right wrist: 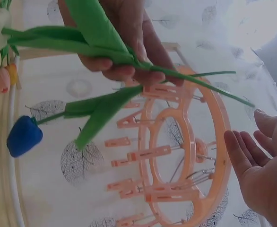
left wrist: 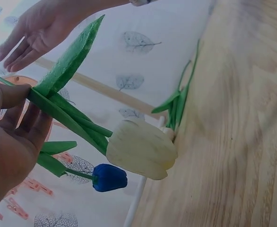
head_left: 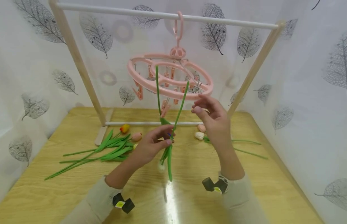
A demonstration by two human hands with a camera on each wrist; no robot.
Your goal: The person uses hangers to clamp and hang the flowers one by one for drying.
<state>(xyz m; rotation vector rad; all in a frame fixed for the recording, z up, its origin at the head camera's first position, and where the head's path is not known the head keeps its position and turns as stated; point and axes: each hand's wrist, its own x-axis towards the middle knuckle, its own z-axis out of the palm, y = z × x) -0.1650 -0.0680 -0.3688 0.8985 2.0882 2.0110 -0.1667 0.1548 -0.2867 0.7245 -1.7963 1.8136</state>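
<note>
My left hand (head_left: 152, 144) pinches the stem of a white tulip (left wrist: 141, 149), its bloom hanging downward and its stem tip pointing up. Behind that hand, a blue tulip (right wrist: 25, 136) hangs head down, its stem reaching a clothespin on the pink round clip hanger (head_left: 170, 93). In the head view the left hand hides most of the blue bloom. My right hand (head_left: 215, 121) is raised by the hanger's right front rim, fingers loosely extended and holding nothing. Whether its fingertips touch the rim, I cannot tell. Several pink clothespins (right wrist: 148, 152) dangle from the hanger.
The hanger hooks over a white bar (head_left: 120, 11) between wooden posts (head_left: 78, 65). Several tulips with green leaves (head_left: 114, 149) lie on the table's left side. A white tulip (head_left: 199, 135) and a pink one (head_left: 201, 128) lie at the right, behind my right forearm.
</note>
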